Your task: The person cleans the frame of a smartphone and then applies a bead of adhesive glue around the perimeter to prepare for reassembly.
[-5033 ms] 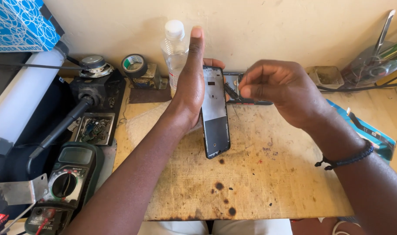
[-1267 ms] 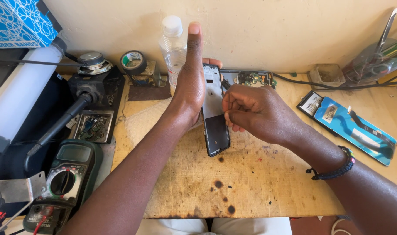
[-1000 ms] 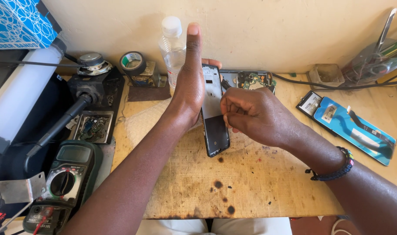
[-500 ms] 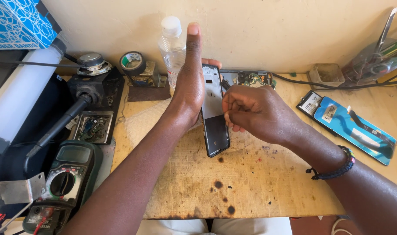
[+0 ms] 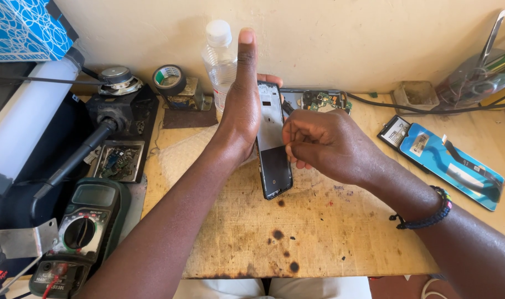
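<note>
Head view: left hand (image 5: 242,119) grips opened black phone (image 5: 273,145) upright; right hand (image 5: 321,141) pinches its edge.

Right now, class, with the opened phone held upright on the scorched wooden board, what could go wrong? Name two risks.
1. The left hand props the black opened phone frame on its bottom edge only; pressure from the right hand may tip or flex it.
2. The clear plastic bottle stands just behind; a slip could topple it towards the loose green circuit board.

Multimeter (image 5: 78,235) left of the phone frame (image 5: 273,149), bottle (image 5: 220,61) behind, packaged part (image 5: 446,160) right
</note>
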